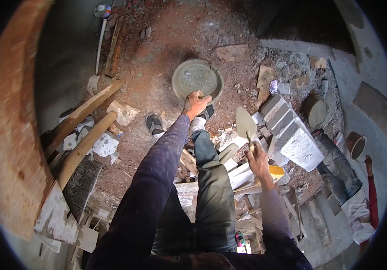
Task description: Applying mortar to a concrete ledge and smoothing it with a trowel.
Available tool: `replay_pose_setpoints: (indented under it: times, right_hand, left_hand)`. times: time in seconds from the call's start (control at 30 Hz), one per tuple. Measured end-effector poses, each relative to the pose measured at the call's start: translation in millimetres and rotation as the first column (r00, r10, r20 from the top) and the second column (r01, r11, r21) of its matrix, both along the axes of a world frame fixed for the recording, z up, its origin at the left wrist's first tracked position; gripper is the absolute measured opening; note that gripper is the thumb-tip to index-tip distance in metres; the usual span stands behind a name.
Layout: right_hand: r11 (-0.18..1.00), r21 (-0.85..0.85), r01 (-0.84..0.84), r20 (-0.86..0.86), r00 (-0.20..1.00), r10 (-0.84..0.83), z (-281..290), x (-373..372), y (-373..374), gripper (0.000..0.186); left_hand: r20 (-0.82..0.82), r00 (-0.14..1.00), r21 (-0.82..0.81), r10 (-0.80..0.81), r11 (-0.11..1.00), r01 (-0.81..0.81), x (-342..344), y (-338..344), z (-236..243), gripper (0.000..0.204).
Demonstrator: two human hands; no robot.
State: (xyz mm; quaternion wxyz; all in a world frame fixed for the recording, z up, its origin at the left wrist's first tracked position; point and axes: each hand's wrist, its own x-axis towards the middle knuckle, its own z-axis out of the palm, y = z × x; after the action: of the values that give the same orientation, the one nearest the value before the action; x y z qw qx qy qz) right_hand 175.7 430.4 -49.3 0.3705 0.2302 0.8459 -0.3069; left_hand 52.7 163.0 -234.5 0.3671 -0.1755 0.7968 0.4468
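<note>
My left hand is closed at the near rim of a round, shallow grey mortar pan. From my fingers a thin curved line, like a wire handle, runs across the pan to its far side. A wet-looking grey layer shows inside the pan. To the right, my right hand is wrapped round the handle of a trowel. The trowel's broad pale blade points away from me, above rubble. Left of a stack of pale blocks, the blade stays apart from them.
Two wooden poles slant in from the left, beside a large wooden board. Broken bricks and scraps litter the ground around my feet. At right, another person in a red sleeve holds a bucket; a second bucket lies nearby.
</note>
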Motion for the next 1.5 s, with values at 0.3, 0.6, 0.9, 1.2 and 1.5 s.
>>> replay_pose_setpoints:
  times: [0.3, 0.6, 0.9, 1.2, 1.5]
  right_hand:
    - [0.817, 0.001, -0.576, -0.086, 0.814, 0.574, -122.3, -99.6, -83.2, 0.042]
    - [0.174, 0.440, -0.881, 0.140, 0.259, 0.956, -257.8, -151.3, -185.9, 0.017]
    - [0.231, 0.269, -0.935, 0.320, 0.314, 0.894, -128.9, -161.9, -150.7, 0.043]
    - [0.345, 0.583, -0.735, -0.456, 0.056, 0.888, -241.1, -167.1, -80.5, 0.013]
    - [0.237, 0.605, -0.760, -0.501, -0.132, 0.855, -300.3, -127.5, -32.0, 0.022]
  left_hand:
    - [-0.107, 0.954, 0.005, 0.278, 0.960, -0.280, 21.3, -99.4, -41.4, 0.052]
    - [0.425, 0.790, 0.220, 0.442, 0.796, -0.563, 29.6, -89.5, -108.1, 0.063]
    - [0.494, 0.697, 0.293, 0.520, 0.656, -0.696, 66.8, -84.0, -147.8, 0.054]
    - [0.192, 0.898, 0.191, 0.397, 0.882, -0.430, 79.4, -48.6, -161.0, 0.061]
    - [0.172, 0.950, 0.056, 0.260, 0.960, -0.273, 55.0, -42.1, -122.2, 0.062]
